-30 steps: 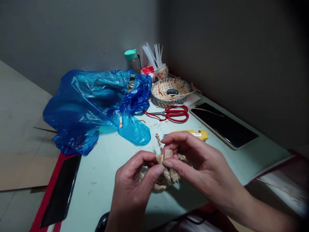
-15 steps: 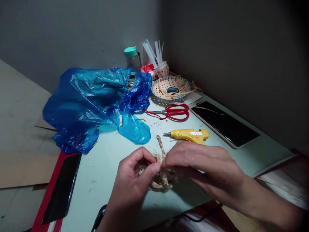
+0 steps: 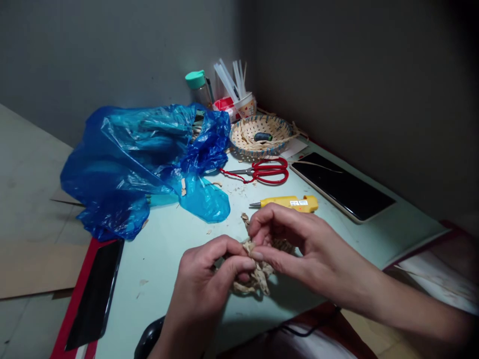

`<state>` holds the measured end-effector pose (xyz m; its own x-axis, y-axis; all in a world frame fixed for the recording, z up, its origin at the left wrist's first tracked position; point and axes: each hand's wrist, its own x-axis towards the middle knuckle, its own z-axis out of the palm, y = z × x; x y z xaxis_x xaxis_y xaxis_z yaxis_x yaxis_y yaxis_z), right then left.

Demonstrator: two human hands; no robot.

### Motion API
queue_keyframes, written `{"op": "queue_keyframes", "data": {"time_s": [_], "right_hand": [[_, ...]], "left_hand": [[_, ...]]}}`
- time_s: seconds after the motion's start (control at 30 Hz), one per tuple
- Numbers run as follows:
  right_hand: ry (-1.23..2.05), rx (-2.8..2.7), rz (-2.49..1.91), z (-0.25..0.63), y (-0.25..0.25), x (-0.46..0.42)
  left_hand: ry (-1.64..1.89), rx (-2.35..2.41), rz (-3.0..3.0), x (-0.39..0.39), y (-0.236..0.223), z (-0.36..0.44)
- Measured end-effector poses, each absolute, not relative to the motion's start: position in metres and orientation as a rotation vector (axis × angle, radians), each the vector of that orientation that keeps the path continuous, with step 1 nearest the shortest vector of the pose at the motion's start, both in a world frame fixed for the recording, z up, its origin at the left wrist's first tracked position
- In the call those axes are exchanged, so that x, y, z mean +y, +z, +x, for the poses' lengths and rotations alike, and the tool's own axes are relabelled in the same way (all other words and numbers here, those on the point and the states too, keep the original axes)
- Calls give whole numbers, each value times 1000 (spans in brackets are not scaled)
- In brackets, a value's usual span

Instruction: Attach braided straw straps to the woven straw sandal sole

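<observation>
Both hands are closed on a small piece of braided, straw-coloured cord work (image 3: 262, 279) above the front of the table. My left hand (image 3: 211, 271) pinches it from the left between thumb and forefinger. From the right, my right hand (image 3: 288, 239) pinches a strand at the same spot, its fingers curled. A twisted cord end sticks up just left of my right fingers. Much of the piece is hidden behind the hands. Just beyond my right hand lies a yellow glue gun (image 3: 288, 202), partly covered by it.
Red-handled scissors (image 3: 267, 171) lie behind the glue gun. A blue plastic bag (image 3: 138, 154) covers the left back. Farther back are a woven basket (image 3: 239, 147), a paper cup of glue sticks (image 3: 246, 105) and a green-lidded bottle (image 3: 196, 82). Dark-screened devices lie right (image 3: 340, 187) and left (image 3: 95, 294).
My right hand has turned and opened out somewhat, its thumb now showing against the strand. The braided piece has tilted slightly. The whole view has shifted a little.
</observation>
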<state>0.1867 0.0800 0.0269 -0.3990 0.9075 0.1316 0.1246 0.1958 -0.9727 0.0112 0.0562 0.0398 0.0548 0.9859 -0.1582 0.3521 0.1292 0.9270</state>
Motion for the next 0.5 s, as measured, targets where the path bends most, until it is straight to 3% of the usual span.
{"op": "queue_keyframes", "data": {"time_s": [0.3, 0.5], "right_hand": [[1042, -1901, -869, 190, 26, 86], [481, -2181, -639, 198, 18, 89]], "left_hand": [[909, 1586, 1631, 54, 44, 15], [722, 1511, 1358, 60, 48, 6]]}}
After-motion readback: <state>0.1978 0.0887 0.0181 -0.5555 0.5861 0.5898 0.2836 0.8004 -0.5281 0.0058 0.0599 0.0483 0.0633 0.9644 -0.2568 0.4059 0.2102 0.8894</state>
